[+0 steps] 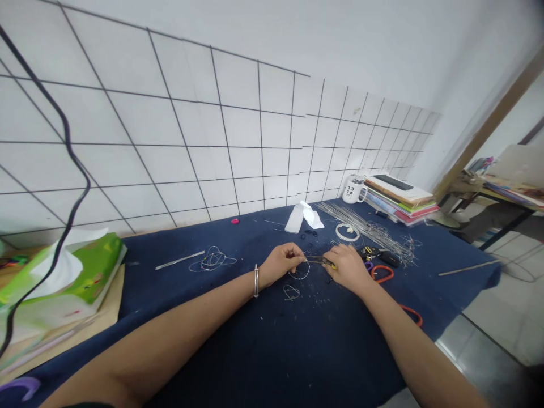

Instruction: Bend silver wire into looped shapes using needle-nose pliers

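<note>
My left hand (282, 263), with a silver bangle on its wrist, pinches a thin wire loop (302, 277) over the dark blue cloth. From the right, my right hand (345, 266) is wrapped round a pair of pliers (317, 260) whose jaws point left at the wire by my left fingertips. Whether the jaws grip the wire is too small to tell. Below the hands lies a small bent piece of wire (291, 292), with tiny clippings scattered to its right. A tangled coil of wire (212, 259) rests left of my left hand.
Behind my right hand are a white ring-shaped spool (347, 232), a sheaf of straight wires (365, 226) and orange-handled scissors (382, 274). A white mug (354, 190) and a stack of books (399, 198) stand at the back right. A green tissue pack (96, 277) sits left, beneath a hanging black cable (70, 153).
</note>
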A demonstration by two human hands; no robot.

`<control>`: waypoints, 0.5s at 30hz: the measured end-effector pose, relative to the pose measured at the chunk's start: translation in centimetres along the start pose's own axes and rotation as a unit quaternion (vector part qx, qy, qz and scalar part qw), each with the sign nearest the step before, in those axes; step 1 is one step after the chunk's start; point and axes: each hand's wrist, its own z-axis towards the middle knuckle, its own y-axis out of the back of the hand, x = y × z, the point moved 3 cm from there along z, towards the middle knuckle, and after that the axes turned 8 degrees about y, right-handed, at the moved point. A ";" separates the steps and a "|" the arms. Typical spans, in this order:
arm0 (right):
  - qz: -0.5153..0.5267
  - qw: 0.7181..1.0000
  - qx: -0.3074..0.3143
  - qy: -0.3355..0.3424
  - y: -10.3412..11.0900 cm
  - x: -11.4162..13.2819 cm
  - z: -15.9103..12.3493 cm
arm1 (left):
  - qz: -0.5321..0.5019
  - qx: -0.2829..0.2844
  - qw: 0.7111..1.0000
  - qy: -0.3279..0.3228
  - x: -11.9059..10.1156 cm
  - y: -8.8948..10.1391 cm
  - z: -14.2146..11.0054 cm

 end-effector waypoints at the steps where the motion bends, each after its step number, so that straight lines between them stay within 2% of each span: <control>1: -0.001 1.000 0.000 0.002 0.0 0.0 0.0 | 0.004 -0.001 1.000 -0.002 0.0 0.0 0.0; 15: -0.046 0.999 0.028 0.010 -0.2 0.5 0.0 | 0.036 0.013 0.999 -0.017 0.4 -0.1 0.2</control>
